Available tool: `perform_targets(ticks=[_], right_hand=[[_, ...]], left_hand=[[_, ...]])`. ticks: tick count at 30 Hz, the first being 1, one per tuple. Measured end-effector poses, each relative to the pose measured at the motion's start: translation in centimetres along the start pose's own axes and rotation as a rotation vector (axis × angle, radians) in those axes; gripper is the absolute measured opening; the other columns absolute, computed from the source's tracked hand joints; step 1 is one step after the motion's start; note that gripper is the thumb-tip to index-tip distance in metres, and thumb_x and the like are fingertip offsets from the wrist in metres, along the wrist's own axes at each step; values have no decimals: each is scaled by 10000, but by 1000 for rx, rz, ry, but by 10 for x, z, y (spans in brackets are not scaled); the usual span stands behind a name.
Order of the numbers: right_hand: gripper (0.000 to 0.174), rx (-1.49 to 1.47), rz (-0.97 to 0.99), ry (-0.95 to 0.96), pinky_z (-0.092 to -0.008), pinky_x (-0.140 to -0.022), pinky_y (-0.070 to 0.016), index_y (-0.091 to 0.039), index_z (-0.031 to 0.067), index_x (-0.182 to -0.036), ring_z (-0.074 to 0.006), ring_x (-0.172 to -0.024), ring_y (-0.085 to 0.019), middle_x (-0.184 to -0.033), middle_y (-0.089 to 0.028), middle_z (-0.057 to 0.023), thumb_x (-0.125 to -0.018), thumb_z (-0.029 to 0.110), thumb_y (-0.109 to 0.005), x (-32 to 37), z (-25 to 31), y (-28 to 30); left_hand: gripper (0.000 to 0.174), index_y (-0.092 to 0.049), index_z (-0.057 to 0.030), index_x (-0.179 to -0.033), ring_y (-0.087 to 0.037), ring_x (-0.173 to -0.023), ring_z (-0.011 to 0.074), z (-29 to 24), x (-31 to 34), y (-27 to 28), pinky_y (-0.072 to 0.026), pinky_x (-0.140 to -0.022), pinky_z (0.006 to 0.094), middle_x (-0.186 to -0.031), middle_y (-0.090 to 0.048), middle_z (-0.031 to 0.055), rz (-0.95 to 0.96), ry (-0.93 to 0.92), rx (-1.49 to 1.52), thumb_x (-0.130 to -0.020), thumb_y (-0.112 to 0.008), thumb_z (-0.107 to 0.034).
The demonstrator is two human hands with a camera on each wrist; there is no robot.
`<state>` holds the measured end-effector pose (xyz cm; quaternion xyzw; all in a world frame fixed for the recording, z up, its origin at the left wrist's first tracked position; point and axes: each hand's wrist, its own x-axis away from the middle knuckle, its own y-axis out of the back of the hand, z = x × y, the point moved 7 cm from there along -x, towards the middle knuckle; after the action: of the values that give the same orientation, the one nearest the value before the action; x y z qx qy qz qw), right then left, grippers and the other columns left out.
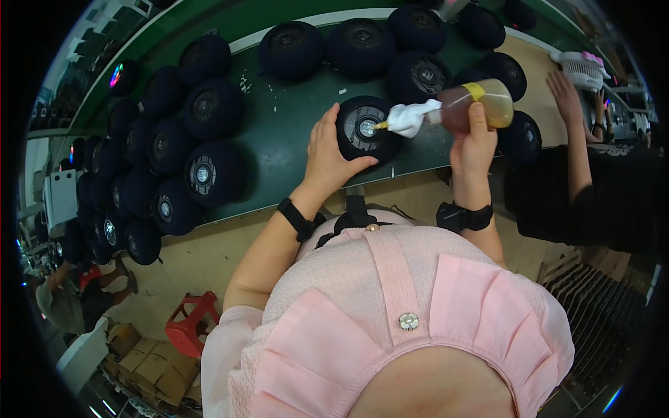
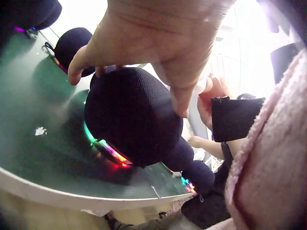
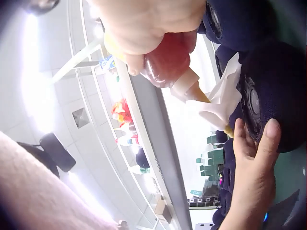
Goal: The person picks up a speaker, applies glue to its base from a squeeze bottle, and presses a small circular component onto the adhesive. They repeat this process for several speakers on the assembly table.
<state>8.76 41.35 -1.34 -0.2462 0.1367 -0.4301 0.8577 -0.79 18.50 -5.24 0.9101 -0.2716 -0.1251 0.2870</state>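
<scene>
My left hand (image 1: 329, 155) grips a round dark fabric-covered speaker (image 1: 367, 130) at the near edge of the green table (image 1: 286, 139), fingers curled round its side (image 2: 125, 115). My right hand (image 1: 476, 143) holds a squeeze bottle of amber liquid (image 1: 479, 102) tipped sideways, with white tissue (image 1: 411, 117) wrapped round its nozzle. The nozzle tip touches the speaker's silver centre disc (image 1: 367, 127). In the right wrist view the bottle (image 3: 168, 57), the tissue (image 3: 220, 103) and the speaker (image 3: 271, 103) sit close together, with the left hand (image 3: 252, 163) alongside.
Several more dark round speakers (image 1: 202, 174) crowd the table's left and far side. Another person's hand (image 1: 566, 90) reaches beside a small white fan (image 1: 584, 68) at the right. A red stool (image 1: 191, 324) and cardboard boxes (image 1: 143, 359) stand on the floor.
</scene>
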Motion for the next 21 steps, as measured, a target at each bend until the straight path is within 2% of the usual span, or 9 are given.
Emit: perform_targets(ticks=[3,4,7,11,17,19,21], right_hand=[[310,163,22,254,-269,-811,-442,-569,-5,-1020,-144,-886,-574,-982,-606,-60,-757,95,-699,-8,30,6],[310,167,22,253,-269,-811,-442,-569,-5,-1020,-144,-886,-574,-982,-606,-60,-757,95,-699,-7,33,4],[375,302,47,417,-257,-823,-434,-559,-18,-1021,-139,-884,-579,-976,-608,-58,-710,81,-744,-1,48,-2],[420,367,99,478,-260,-813,-443,-551,-9,-1015,-140,-874,-585,-970,-610,-59,-671,79,-777,8,45,-16],[478,494,173,434,-268,-800,-457,-539,-2,-1029,-150,-871,-590,-958,-613,-63,-641,94,-802,11,35,-27],[488,518,177,430,-270,-801,-459,-537,-1,-1032,-151,-871,-590,-957,-613,-62,-636,94,-805,11,32,-27],[511,592,190,472,-271,-800,-461,-535,0,-1037,-151,-878,-590,-966,-612,-64,-624,108,-816,11,31,-26]], left_hand=[[1051,-227,-52,-1346,-311,-1232,335,2,0,0,-272,-1017,420,-1322,-344,165,-12,-6,-1,-518,-830,-290],[1051,-226,-54,-1347,-311,-1232,334,2,1,-1,-272,-1017,420,-1322,-343,165,-16,-10,-2,-519,-829,-290],[1050,-226,-56,-1347,-310,-1232,335,2,1,-1,-273,-1017,419,-1322,-342,167,-9,4,23,-520,-828,-290],[1049,-227,-57,-1347,-310,-1233,335,1,1,0,-275,-1016,419,-1320,-344,169,-12,2,16,-519,-829,-291],[1047,-229,-58,-1346,-316,-1228,338,0,1,1,-277,-1013,419,-1317,-348,170,-18,-5,12,-520,-828,-290],[1029,-240,-46,-1342,-323,-1225,326,0,1,1,-299,-1017,393,-1306,-356,170,-23,1,2,-525,-832,-244],[1037,-235,-52,-1344,-321,-1224,331,2,1,0,-289,-1014,406,-1308,-354,170,-16,5,7,-522,-831,-266]])
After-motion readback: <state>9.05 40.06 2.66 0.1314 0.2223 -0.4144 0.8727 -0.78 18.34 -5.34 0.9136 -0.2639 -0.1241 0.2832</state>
